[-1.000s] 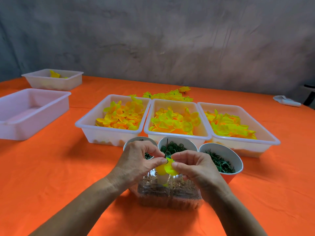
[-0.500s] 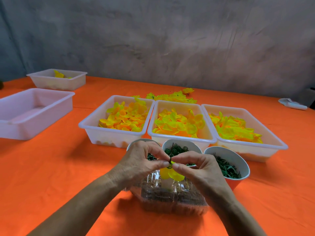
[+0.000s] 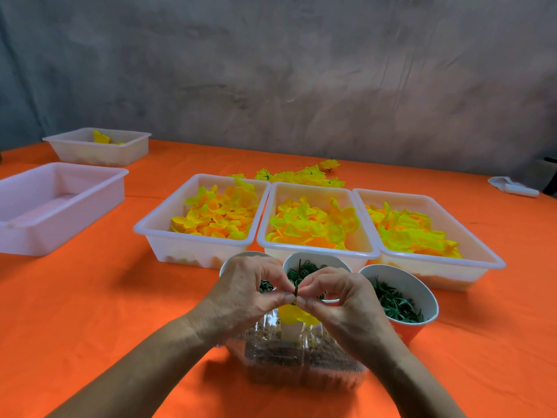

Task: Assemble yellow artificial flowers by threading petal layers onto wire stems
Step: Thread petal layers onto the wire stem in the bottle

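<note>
Head view first — what are the hands doing?

— Both meet over the clear plastic box (image 3: 301, 360) near the table's front edge. The left hand (image 3: 241, 294) and right hand (image 3: 340, 300) have fingers curled, thumb and forefinger tips pinching a thin green wire stem (image 3: 298, 277) that stands upright between them. A yellow petal layer (image 3: 294, 315) hangs on the stem just under the fingertips.

How would you do this step well?

— My judgement: keep the stem vertical with one pinch, slide the layer with the other, and push near its centre hole so the soft petal doesn't crumple or tear.

And the containers?

— Three white trays sit side by side behind the hands: the left tray (image 3: 180, 248) holds orange-yellow petals, the middle tray (image 3: 319, 257) greener-yellow ones, the right tray (image 3: 452, 267) yellow-green ones. Three cups stand just in front of them; the middle cup (image 3: 313, 259) and right cup (image 3: 401, 279) hold dark green parts, and the left cup (image 3: 238, 257) is mostly hidden. A pink tub (image 3: 45, 233) stands far left, its contents unclear. A far tray (image 3: 99, 152) holds a few yellow pieces. Finished-looking flowers (image 3: 304, 176) lie on the orange tablecloth (image 3: 90, 312).
</note>
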The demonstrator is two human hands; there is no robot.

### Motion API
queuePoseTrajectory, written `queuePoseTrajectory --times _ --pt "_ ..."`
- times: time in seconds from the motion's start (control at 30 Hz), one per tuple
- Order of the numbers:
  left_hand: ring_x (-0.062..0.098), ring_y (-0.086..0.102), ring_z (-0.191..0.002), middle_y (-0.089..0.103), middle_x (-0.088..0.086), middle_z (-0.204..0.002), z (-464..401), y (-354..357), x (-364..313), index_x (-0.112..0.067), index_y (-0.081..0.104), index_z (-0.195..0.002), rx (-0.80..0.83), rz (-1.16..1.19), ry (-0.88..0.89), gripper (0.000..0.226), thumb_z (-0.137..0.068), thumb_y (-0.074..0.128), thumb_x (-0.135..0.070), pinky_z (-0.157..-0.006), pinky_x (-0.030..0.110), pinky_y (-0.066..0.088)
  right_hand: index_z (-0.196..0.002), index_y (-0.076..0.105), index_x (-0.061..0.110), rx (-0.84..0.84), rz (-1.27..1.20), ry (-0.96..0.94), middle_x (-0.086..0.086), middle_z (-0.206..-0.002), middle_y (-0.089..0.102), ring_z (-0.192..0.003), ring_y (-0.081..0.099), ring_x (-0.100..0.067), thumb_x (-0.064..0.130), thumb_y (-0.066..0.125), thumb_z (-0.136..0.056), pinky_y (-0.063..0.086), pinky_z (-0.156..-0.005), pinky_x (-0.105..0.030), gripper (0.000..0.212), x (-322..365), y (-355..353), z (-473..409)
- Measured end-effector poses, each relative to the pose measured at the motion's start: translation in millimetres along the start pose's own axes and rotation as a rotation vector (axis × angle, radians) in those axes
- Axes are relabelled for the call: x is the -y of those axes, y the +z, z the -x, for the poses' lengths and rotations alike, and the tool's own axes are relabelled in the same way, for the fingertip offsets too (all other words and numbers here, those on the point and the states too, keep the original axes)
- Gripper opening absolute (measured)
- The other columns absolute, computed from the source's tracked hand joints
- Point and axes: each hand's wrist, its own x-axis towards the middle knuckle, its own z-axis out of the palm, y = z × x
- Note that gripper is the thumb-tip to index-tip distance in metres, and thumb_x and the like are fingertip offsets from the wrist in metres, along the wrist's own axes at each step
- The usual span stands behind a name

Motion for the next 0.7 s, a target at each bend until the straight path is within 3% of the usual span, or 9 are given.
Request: queuePoseTrajectory --times 0.17,0.47,0.7 --pt "0.012 0.065 -0.077 0.069 -0.001 -0.077 0.4 1.2 -1.7 -0.015 0.076 -0.073 -0.026 0.005 -0.038 0.009 -0.069 0.082 -0.01 -0.076 0.038 0.052 -0.066 0.072 0.029 -0.005 -0.005 0.019 0.006 -0.079 0.069 -0.08 0.062 -0.004 0.012 0.08 -0.072 0.042 -0.067 -0.012 0.02 0.4 0.1 0.8" --pt "0.014 0.068 -0.084 0.072 0.0 -0.084 -1.1 -4.2 -4.5 -0.017 0.077 -0.077 0.03 0.114 -0.121 0.008 -0.07 0.082 -0.017 -0.081 0.042 0.053 -0.068 0.077 0.02 -0.032 -0.19 0.056 -0.001 -0.078 0.072 -0.077 0.068 -0.014 0.005 0.077 -0.072 0.055 -0.071 -0.034 0.016 -1.2 -0.5 3.2" --pt "0.018 0.067 -0.087 0.071 0.005 -0.086 -3.8 -3.9 0.0 -0.015 0.078 -0.078 0.084 0.133 -0.123 0.009 -0.069 0.082 -0.016 -0.085 0.047 0.051 -0.067 0.075 0.019 -0.05 -0.206 0.149 0.008 -0.062 0.07 -0.055 0.058 0.004 0.006 0.074 -0.077 0.041 -0.054 -0.01 0.016 -5.0 -2.2 3.0"
